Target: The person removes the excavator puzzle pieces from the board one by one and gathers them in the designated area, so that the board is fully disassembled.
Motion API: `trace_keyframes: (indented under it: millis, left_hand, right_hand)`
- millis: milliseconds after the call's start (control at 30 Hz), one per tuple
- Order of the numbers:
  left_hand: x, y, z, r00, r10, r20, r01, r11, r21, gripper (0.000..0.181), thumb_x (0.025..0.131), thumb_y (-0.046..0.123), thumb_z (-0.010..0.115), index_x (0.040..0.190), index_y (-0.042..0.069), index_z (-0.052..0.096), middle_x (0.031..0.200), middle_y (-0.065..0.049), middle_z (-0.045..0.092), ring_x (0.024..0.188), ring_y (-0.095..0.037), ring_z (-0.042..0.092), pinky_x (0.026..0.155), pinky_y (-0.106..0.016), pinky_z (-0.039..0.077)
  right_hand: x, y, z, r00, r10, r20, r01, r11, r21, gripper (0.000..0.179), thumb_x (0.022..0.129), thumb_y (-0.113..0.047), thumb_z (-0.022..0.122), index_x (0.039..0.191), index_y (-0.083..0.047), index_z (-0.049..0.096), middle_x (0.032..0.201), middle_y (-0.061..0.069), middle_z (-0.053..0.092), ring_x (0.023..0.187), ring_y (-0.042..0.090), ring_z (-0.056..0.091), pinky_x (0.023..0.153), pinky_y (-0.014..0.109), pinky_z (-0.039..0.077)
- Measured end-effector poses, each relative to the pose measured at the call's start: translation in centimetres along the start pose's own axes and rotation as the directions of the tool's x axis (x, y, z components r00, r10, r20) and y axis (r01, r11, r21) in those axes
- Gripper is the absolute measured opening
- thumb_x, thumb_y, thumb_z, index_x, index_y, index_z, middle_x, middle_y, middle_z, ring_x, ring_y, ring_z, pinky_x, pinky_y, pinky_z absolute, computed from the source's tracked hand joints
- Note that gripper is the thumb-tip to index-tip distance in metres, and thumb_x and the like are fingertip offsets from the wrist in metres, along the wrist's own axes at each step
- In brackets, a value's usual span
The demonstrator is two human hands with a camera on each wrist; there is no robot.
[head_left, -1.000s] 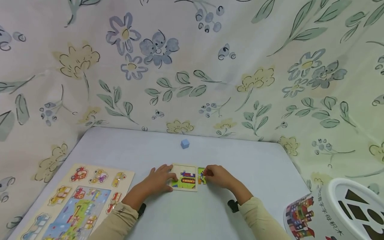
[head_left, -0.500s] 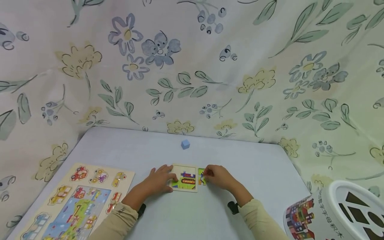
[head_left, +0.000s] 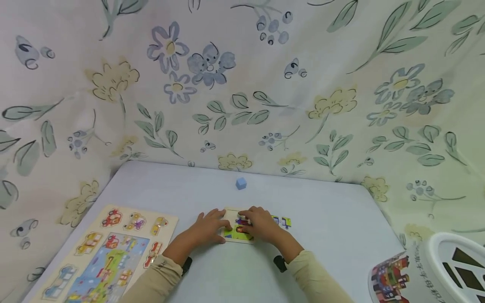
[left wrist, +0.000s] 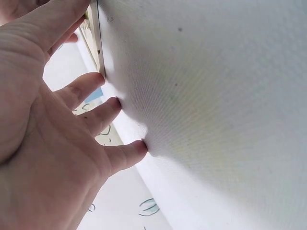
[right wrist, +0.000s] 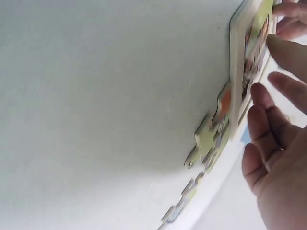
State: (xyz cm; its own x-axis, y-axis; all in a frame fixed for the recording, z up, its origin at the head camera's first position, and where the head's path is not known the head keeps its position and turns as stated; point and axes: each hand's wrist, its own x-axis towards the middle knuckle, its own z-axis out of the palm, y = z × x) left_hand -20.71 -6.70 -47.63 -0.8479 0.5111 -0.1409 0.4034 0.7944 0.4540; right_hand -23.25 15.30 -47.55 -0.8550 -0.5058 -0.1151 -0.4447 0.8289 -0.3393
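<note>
A small wooden-framed jigsaw (head_left: pixel 237 240) lies flat on the table, its picture partly covered by both hands. My left hand (head_left: pixel 206 229) steadies its left side, the index finger over the picture and the other fingers spread; in the left wrist view, fingertips (left wrist: pixel 139 146) press the tabletop beside the frame. Over the right part of the jigsaw is my right hand (head_left: pixel 261 225), thumb and index finger apart on either side of a purple-and-red vehicle picture. No lifted piece shows between them in the right wrist view. Loose jigsaw pieces (right wrist: pixel 206 136) lie against the frame's right side.
A large wooden vehicle puzzle board (head_left: pixel 170 210) lies at the left. A small blue cube (head_left: pixel 241 183) sits toward the back. At the front right stands a white tub (head_left: pixel 420 269) with shape holes in its lid. A floral cloth (head_left: pixel 242 126) hangs behind the table.
My right hand has moved left from a loose piece beside the frame onto the jigsaw, uncovering loose pieces at the right. My left hand keeps its place on the frame. The head view has shifted slightly.
</note>
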Motion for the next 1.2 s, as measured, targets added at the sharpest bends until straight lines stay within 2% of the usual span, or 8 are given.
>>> trace_keyframes:
  millis: [167, 467, 700, 900, 1000, 1200]
  left_hand:
    - [0.0, 0.1, 0.1, 1.0, -0.007, 0.0, 0.007, 1.0, 0.013, 0.027, 0.081, 0.03, 0.078, 0.106, 0.026, 0.069, 0.152, -0.012, 0.039, 0.143, -0.038, 0.027, 0.107, -0.071, 0.021]
    - [0.2, 0.2, -0.1, 1.0, -0.021, 0.003, 0.021, 1.0, 0.024, 0.028, 0.08, 0.03, 0.078, 0.106, 0.026, 0.069, 0.152, -0.012, 0.039, 0.143, -0.038, 0.027, 0.107, -0.07, 0.021]
    - [0.2, -0.2, 0.3, 1.0, -0.009, -0.007, 0.009, 1.0, 0.02, 0.028, 0.08, 0.032, 0.078, 0.106, 0.027, 0.069, 0.152, -0.012, 0.039, 0.143, -0.039, 0.028, 0.107, -0.07, 0.021]
    - [0.4, -0.1, 0.4, 1.0, -0.01, -0.009, 0.01, 1.0, 0.003, 0.028, 0.081, 0.03, 0.078, 0.107, 0.026, 0.069, 0.152, -0.013, 0.039, 0.144, -0.038, 0.026, 0.108, -0.07, 0.019]
    - [0.3, 0.0, 0.4, 1.0, -0.014, -0.012, 0.014, 1.0, 0.001, 0.029, 0.081, 0.028, 0.079, 0.108, 0.026, 0.07, 0.152, -0.013, 0.039, 0.144, -0.038, 0.026, 0.108, -0.07, 0.018]
    - [0.1, 0.0, 0.4, 1.0, -0.015, -0.023, 0.015, 1.0, 0.0, 0.029, 0.08, 0.027, 0.08, 0.107, 0.025, 0.07, 0.152, -0.013, 0.039, 0.143, -0.038, 0.027, 0.108, -0.07, 0.019]
  right_hand:
    - [0.3, -0.4, 0.2, 1.0, 0.03, -0.009, -0.029, 0.999, 0.019, 0.035, 0.09, -0.03, 0.07, 0.123, -0.02, 0.063, 0.114, 0.0, 0.058, 0.103, 0.018, 0.049, 0.089, 0.04, 0.042]
    - [0.4, -0.7, 0.0, 0.995, 0.07, -0.065, -0.064, 0.994, 0.089, 0.036, 0.085, -0.026, 0.076, 0.116, -0.022, 0.06, 0.099, -0.008, 0.065, 0.1, 0.015, 0.053, 0.089, 0.038, 0.04]
    - [0.3, -0.4, -0.4, 0.995, 0.063, -0.072, -0.047, 0.977, 0.207, 0.016, 0.093, -0.02, 0.066, 0.109, -0.022, 0.062, 0.091, -0.01, 0.061, 0.09, 0.013, 0.052, 0.086, 0.037, 0.041]
    - [-0.9, 0.8, -2.0, 0.994, 0.093, -0.062, -0.066, 0.933, 0.354, 0.014, 0.097, -0.016, 0.061, 0.111, -0.016, 0.061, 0.093, -0.006, 0.061, 0.087, 0.012, 0.055, 0.076, 0.03, 0.049]
    - [-1.8, 2.1, -2.9, 0.989, 0.116, -0.087, -0.076, 0.925, 0.371, 0.015, 0.096, -0.014, 0.061, 0.111, -0.012, 0.061, 0.093, -0.004, 0.062, 0.086, 0.013, 0.056, 0.073, 0.029, 0.049]
    - [-4.2, 5.4, -3.7, 0.975, 0.207, -0.083, -0.162, 0.913, 0.375, 0.013, 0.094, -0.01, 0.062, 0.108, -0.009, 0.062, 0.088, -0.002, 0.062, 0.082, 0.013, 0.055, 0.068, 0.028, 0.048]
